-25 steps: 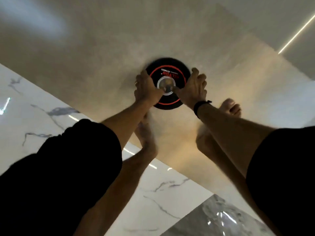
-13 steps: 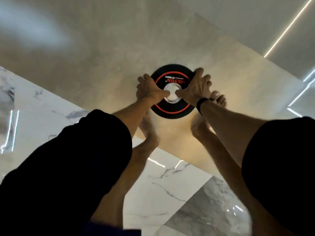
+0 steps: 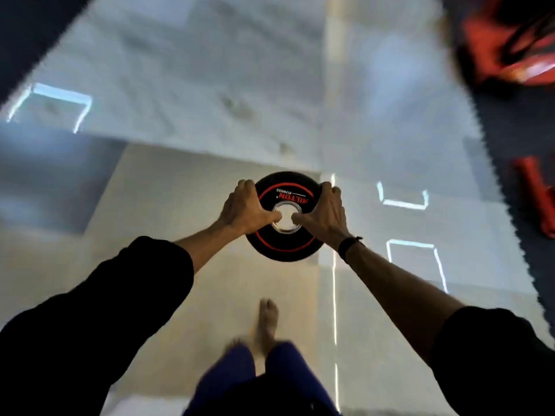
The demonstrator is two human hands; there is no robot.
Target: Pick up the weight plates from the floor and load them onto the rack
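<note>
A black weight plate [image 3: 285, 247] with a red ring and a silver centre hole hangs in the air in front of me, well above the floor. My left hand [image 3: 244, 207] grips its left rim, thumb at the centre hole. My right hand [image 3: 326, 213] grips the right rim, its thumb also at the hole; a black band sits on that wrist. At the top right a blurred red and black shape [image 3: 507, 46] shows; what it is cannot be told.
Glossy marble and beige floor tiles [image 3: 186, 205] lie below, with light reflections. A dark mat [image 3: 510, 130] with a jagged edge borders the right side, and a red object [image 3: 533, 193] lies on it. One bare foot [image 3: 265, 322] stands below the plate.
The plate has come up off the floor in both hands. The view has swung from a crouch over the plate toward the mat and the red shapes on the right.
</note>
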